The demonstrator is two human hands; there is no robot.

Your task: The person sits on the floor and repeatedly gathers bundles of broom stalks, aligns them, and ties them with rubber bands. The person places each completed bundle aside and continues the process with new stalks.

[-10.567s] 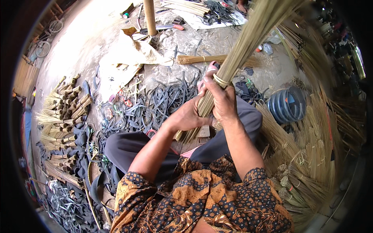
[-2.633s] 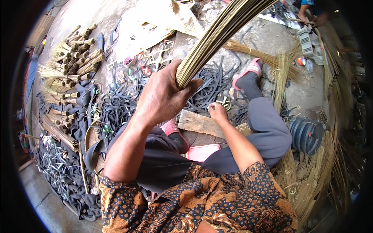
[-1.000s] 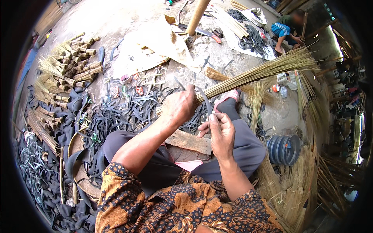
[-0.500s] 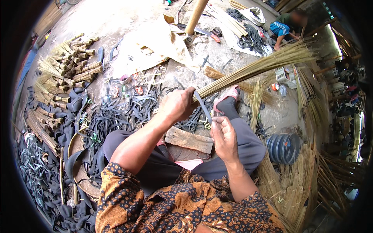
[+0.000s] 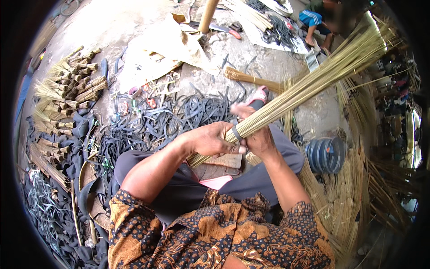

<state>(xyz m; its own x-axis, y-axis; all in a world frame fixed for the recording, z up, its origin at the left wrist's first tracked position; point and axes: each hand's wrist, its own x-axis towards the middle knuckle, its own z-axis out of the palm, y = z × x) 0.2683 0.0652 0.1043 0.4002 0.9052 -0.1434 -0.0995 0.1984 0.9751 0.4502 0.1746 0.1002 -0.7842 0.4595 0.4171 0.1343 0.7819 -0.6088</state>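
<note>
Held slantwise above the lap [image 5: 183, 186], rising to the right: a bundle of sticks [image 5: 309, 85], ringed by a dark strip [image 5: 235, 132]. Wrapped around its lower part: the left hand [image 5: 210, 140]. Alongside, partly hidden, with blurred fingers [image 5: 242, 110] and a grip impossible to tell: the right hand [image 5: 260, 142]. Beyond: a heap of tangled bands [image 5: 197, 111].

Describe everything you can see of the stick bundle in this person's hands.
The stick bundle is long and yellowish-brown, made of many thin, straw-like strands. It slants from its narrower end at lower left to a fanned-out tip at upper right. A dark flat strip crosses it beside the left hand, which grips it. The right hand reaches behind it, partly hidden.
</note>
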